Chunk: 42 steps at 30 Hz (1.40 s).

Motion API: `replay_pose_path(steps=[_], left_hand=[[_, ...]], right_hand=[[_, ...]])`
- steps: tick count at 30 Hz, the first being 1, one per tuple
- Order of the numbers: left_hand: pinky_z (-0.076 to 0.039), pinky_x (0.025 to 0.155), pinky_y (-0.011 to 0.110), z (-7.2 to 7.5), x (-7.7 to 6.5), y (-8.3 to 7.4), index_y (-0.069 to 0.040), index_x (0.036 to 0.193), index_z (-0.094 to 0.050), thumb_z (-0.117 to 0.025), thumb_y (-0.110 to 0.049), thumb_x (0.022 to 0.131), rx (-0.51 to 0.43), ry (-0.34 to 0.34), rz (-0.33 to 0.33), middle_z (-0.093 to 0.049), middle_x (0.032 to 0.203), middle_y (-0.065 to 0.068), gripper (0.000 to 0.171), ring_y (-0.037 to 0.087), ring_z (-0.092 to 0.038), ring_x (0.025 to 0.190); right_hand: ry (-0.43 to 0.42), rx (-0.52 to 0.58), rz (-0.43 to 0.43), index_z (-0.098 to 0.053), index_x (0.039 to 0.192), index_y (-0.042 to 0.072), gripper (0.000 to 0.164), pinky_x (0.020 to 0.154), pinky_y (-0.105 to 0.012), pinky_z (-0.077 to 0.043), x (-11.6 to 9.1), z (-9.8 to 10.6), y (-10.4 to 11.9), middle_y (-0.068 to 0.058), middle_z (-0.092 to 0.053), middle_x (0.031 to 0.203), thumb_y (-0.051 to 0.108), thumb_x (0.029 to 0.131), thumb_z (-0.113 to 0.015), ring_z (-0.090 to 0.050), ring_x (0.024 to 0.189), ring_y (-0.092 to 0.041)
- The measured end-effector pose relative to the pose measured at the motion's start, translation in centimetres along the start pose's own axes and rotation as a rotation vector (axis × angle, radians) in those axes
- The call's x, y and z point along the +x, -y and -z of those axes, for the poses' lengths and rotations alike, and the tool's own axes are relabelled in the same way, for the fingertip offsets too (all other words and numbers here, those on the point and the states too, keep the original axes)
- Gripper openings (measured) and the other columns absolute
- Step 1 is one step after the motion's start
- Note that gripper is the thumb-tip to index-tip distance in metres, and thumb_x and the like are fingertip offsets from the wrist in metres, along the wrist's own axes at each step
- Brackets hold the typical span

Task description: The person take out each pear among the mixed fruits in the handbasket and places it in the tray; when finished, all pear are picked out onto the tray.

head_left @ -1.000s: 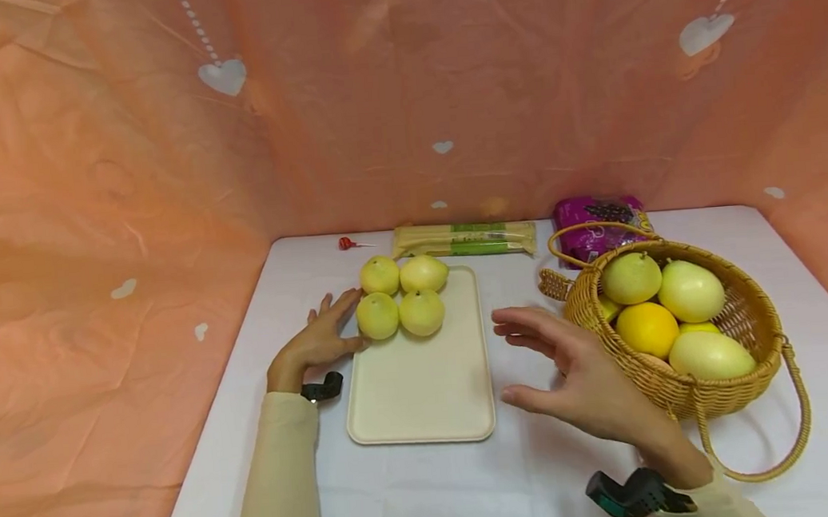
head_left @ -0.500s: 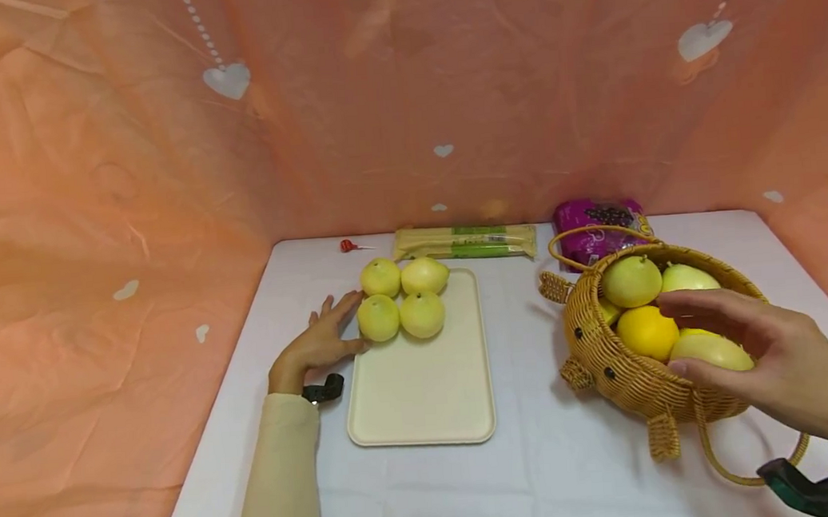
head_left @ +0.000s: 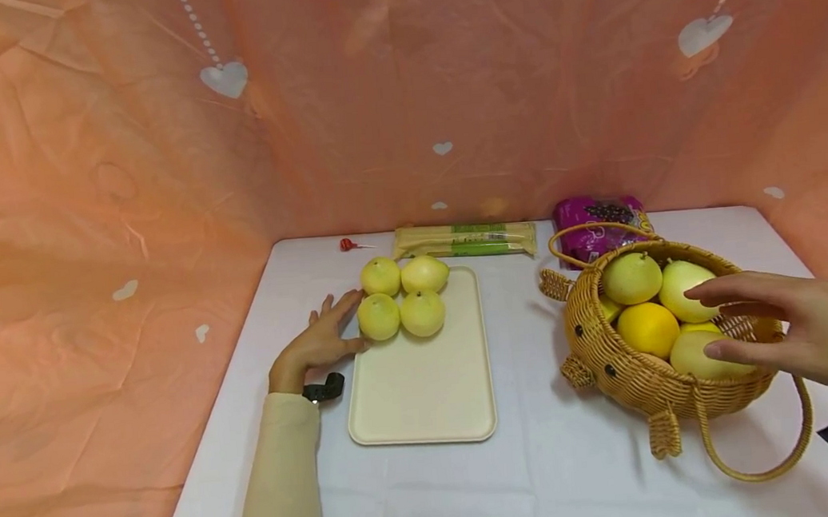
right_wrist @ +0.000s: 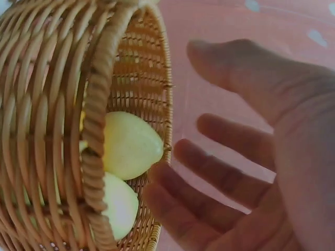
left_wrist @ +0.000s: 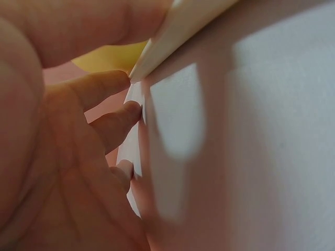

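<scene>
My left hand (head_left: 322,337) lies at the left edge of a cream rectangular tray (head_left: 423,394). In the left wrist view its thumb and fingertips touch the tray rim (left_wrist: 180,34). Several yellow-green fruits, perhaps pears or small pomelos, sit grouped at the tray's far left; one is this front fruit (head_left: 422,314). With fingers spread and holding nothing, my right hand (head_left: 801,327) hovers over the right side of a wicker basket (head_left: 640,391). Inside are a yellow-orange fruit (head_left: 647,330) and several pale green ones, including this pear-shaped fruit (head_left: 685,292). Others are partly hidden.
Behind the tray lie a long beige-green packet (head_left: 465,240) and a red lollipop (head_left: 346,245). A purple bag (head_left: 595,222) is behind the basket. The basket's handle (head_left: 768,476) loops out at the front right. A peach curtain (head_left: 431,97) closes the back.
My right hand has moved right from beside the tray to over the basket, then slightly further right and up. The left hand, tray and fruits stay in place.
</scene>
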<state>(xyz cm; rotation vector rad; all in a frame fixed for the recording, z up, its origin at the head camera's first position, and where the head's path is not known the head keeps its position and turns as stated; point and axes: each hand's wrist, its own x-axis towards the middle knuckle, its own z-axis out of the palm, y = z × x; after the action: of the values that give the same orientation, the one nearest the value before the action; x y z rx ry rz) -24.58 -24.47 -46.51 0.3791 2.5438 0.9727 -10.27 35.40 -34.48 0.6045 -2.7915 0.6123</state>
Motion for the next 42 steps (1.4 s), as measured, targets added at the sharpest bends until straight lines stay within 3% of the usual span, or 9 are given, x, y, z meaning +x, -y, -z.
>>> replay_pose_path(steps=[2, 6, 11, 17, 22, 28, 42], left_hand=[[0.017, 0.132, 0.07, 0.1, 0.0, -0.1, -0.01, 0.175, -0.024, -0.079, -0.021, 0.095, 0.007, -0.001, -0.001, -0.015, 0.184, 0.018, 0.098, 0.049, 0.014, 0.169], [0.015, 0.133, 0.07, 0.2, 0.0, -0.1, -0.01, 0.175, -0.024, -0.078, -0.021, 0.095, 0.033, -0.006, -0.003, -0.016, 0.184, 0.019, 0.098, 0.05, 0.012, 0.169], [0.014, 0.133, 0.07, 0.2, 0.0, -0.1, -0.009, 0.175, -0.023, -0.077, -0.022, 0.095, 0.04, -0.006, -0.002, -0.016, 0.184, 0.019, 0.098, 0.05, 0.012, 0.169], [0.013, 0.133, 0.071, 0.2, 0.0, -0.1, -0.009, 0.175, -0.024, -0.078, -0.023, 0.095, 0.052, -0.005, 0.001, -0.017, 0.184, 0.019, 0.098, 0.05, 0.011, 0.169], [0.014, 0.132, 0.071, 0.3, -0.1, -0.1, -0.01, 0.175, -0.024, -0.078, -0.022, 0.095, 0.045, -0.007, -0.001, -0.017, 0.183, 0.019, 0.098, 0.05, 0.011, 0.169], [0.015, 0.133, 0.07, 0.2, 0.0, -0.1, -0.01, 0.175, -0.024, -0.078, -0.02, 0.095, 0.025, -0.007, 0.005, -0.017, 0.184, 0.019, 0.098, 0.049, 0.012, 0.169], [0.014, 0.133, 0.071, 0.1, -0.1, -0.2, -0.01, 0.175, -0.024, -0.078, -0.024, 0.094, 0.032, -0.004, -0.001, -0.016, 0.184, 0.019, 0.099, 0.05, 0.013, 0.169]], right_hand=[[0.051, -0.065, 0.009, -0.077, 0.126, 0.024, 0.068, 0.079, 0.0, -0.048, 0.4, 0.1, -0.2, 0.022, -0.075, 0.116, 0.023, 0.065, -0.106, -0.066, 0.093, 0.014], [0.238, -0.145, 0.015, -0.078, 0.126, 0.021, 0.06, 0.075, -0.015, -0.056, 1.3, -0.1, -0.5, 0.003, -0.08, 0.118, 0.031, 0.072, -0.103, -0.066, 0.093, 0.005], [0.44, -0.17, -0.029, -0.079, 0.127, 0.012, 0.059, 0.078, -0.024, -0.059, 2.3, -0.5, -0.6, 0.002, -0.079, 0.12, 0.04, 0.079, -0.098, -0.067, 0.097, -0.006], [0.57, -0.114, -0.065, -0.076, 0.127, 0.009, 0.055, 0.069, -0.021, -0.049, 2.8, -0.8, -0.4, 0.011, -0.074, 0.105, 0.034, 0.082, -0.096, -0.049, 0.077, 0.002], [0.612, -0.137, -0.049, -0.077, 0.121, 0.012, 0.049, 0.07, -0.022, -0.047, 3.6, -0.9, -0.1, 0.014, -0.07, 0.097, 0.031, 0.08, -0.097, -0.047, 0.078, 0.0], [0.65, -0.149, -0.094, -0.074, 0.117, 0.013, 0.047, 0.066, -0.023, -0.039, 4.2, -1.1, 0.0, 0.01, -0.066, 0.091, 0.03, 0.08, -0.096, -0.051, 0.078, -0.01], [0.661, -0.148, -0.054, -0.064, 0.111, 0.016, 0.05, 0.07, -0.024, -0.048, 3.9, -1.8, -0.5, 0.007, -0.065, 0.089, 0.025, 0.076, -0.099, -0.055, 0.078, -0.011]])
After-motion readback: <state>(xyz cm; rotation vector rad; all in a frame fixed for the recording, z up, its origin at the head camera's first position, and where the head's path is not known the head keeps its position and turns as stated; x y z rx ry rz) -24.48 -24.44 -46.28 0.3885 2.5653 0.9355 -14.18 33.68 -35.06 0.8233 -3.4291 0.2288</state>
